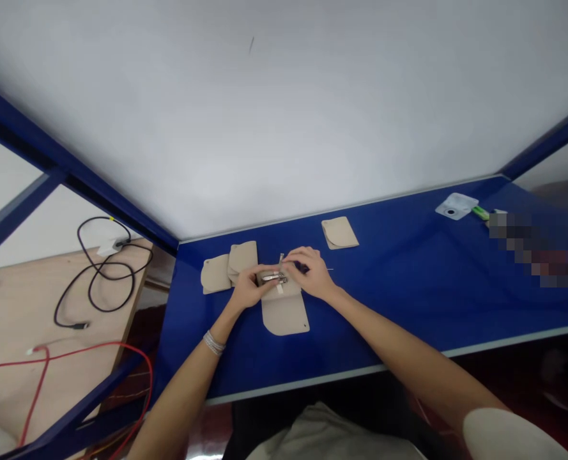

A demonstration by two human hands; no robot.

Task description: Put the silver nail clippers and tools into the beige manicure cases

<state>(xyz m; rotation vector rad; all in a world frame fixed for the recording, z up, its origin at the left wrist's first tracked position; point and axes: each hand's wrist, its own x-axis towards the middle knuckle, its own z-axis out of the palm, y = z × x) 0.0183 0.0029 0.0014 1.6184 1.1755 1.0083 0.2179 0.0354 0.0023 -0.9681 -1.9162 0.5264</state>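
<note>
An opened beige folding case (285,314) lies on the blue table, its flap toward me. Inside it is a small silver metal tool (273,278) that looks like a nail clipper, beside a narrow pale strap (280,289). My left hand (249,289) grips the case's left side, thumb and fingers closed around the edge near the silver tool. Over the case's right side, my right hand (312,273) has its thumb and fingertips drawn together near the strap's upper end. What they pinch is too small to tell.
Left of my hands lie two overlapping beige cases (215,273). Another folded case (340,232) rests near the wall. At the far right are a white packet (456,206) and a green object (480,213). Black cable (133,281) and red cable (96,345) occupy the wooden side table.
</note>
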